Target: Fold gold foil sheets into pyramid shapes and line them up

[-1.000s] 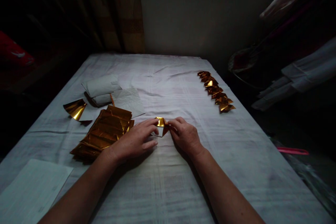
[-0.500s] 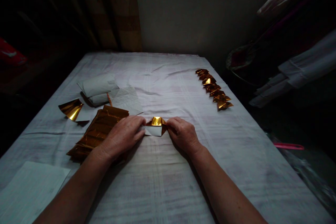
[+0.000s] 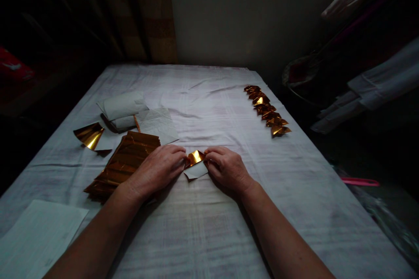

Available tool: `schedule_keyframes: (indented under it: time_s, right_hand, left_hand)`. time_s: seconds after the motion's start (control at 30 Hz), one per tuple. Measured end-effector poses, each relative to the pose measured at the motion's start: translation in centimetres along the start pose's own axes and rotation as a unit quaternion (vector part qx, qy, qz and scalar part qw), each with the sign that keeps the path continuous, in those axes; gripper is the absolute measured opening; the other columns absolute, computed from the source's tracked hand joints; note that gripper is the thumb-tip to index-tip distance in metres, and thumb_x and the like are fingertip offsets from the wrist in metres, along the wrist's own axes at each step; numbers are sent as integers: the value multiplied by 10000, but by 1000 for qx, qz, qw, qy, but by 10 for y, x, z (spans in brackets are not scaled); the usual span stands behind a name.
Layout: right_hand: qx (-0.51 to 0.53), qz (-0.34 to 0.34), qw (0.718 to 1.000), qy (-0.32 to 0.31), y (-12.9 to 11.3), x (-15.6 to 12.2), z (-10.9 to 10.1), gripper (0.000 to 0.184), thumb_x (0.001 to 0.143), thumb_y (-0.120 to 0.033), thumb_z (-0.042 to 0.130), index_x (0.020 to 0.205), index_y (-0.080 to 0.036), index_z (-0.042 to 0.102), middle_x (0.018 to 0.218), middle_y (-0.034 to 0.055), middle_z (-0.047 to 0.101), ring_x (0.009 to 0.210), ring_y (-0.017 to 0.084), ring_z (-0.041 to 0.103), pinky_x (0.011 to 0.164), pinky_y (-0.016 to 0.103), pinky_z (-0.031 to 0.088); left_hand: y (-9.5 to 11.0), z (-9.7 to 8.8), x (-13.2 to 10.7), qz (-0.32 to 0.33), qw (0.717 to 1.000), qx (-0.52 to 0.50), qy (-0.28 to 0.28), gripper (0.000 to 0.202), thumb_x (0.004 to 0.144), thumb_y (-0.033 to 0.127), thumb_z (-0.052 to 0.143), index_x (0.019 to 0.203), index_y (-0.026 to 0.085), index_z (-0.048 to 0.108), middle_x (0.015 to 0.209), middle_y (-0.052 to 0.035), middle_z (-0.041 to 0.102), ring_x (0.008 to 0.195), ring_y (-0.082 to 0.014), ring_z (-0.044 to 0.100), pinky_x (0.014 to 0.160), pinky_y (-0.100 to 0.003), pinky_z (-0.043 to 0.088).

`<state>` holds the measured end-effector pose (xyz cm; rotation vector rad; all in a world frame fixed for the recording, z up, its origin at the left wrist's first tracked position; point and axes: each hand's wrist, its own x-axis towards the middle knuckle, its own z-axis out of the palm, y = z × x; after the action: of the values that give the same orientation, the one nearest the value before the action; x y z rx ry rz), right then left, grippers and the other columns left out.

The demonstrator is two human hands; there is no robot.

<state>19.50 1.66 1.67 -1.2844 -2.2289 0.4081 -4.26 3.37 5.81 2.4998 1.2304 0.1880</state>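
Observation:
A small piece of gold foil paper (image 3: 195,162) with a white underside lies on the white cloth in front of me. My left hand (image 3: 157,170) pinches its left end and my right hand (image 3: 225,168) pinches its right end; both hands have curled fingers closed on the piece. Under and beside my left hand spreads a fanned stack of gold foil sheets (image 3: 126,163). A row of several folded gold pieces (image 3: 266,111) runs along the far right of the cloth.
The white cloth (image 3: 209,226) covers a long surface. A curled gold sheet (image 3: 89,135) and white paper packets (image 3: 126,109) lie at the left. A white sheet (image 3: 36,237) sits at the near left corner. Dark clutter and a pink object (image 3: 360,182) are at the right.
My hands have closed in on the gold piece from both ends. Its white flap now hangs lower and skewed, and the gold top shows a narrower fold.

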Motion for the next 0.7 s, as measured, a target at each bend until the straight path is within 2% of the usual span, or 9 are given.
schedule_keyframes:
  time_s: [0.07, 0.23, 0.43, 0.6, 0.7]
  right_hand:
    - [4, -12, 1000, -14, -2, 1, -5, 168, 836, -143, 572, 916, -225, 696, 1096, 44, 712, 993, 182, 646, 907, 299, 488]
    - [19, -12, 998, -58, -3, 2, -14, 210, 771, -177, 652, 974, -217, 686, 1154, 51, 685, 1049, 192, 629, 935, 312, 485]
    - [30, -3, 996, -82, -3, 3, -18, 265, 730, -232, 730, 990, -206, 684, 1197, 64, 662, 1081, 209, 620, 956, 337, 482]
    - [50, -8, 995, -86, -3, 2, -21, 307, 725, -189, 727, 1028, -214, 684, 1199, 56, 657, 1101, 204, 615, 967, 330, 480]
    - [59, -15, 996, -61, 3, 2, -15, 289, 771, -159, 682, 1052, -228, 693, 1187, 53, 670, 1071, 189, 634, 947, 321, 496]
  left_hand:
    - [1, 1, -2, 8, 1000, 9, -11, 223, 914, 289, 557, 1108, 242, 657, 1235, -58, 643, 1144, -230, 581, 992, -368, 454]
    - [10, 3, -4, 15, 999, 18, -36, 472, 807, 283, 708, 1264, 295, 589, 1303, -62, 593, 1203, -283, 546, 1013, -415, 450]
    - [19, 6, 4, 1, 999, 24, -22, 317, 870, 317, 655, 1183, 266, 645, 1164, -58, 658, 1067, -257, 611, 928, -388, 486]
    - [11, 8, 7, 16, 999, 27, -10, 228, 907, 300, 598, 1117, 242, 665, 1148, -59, 666, 1060, -246, 609, 931, -383, 472]
    - [7, 9, 6, 21, 1000, 4, 2, 229, 901, 297, 599, 1121, 245, 637, 1138, -54, 669, 1068, -233, 604, 932, -360, 461]
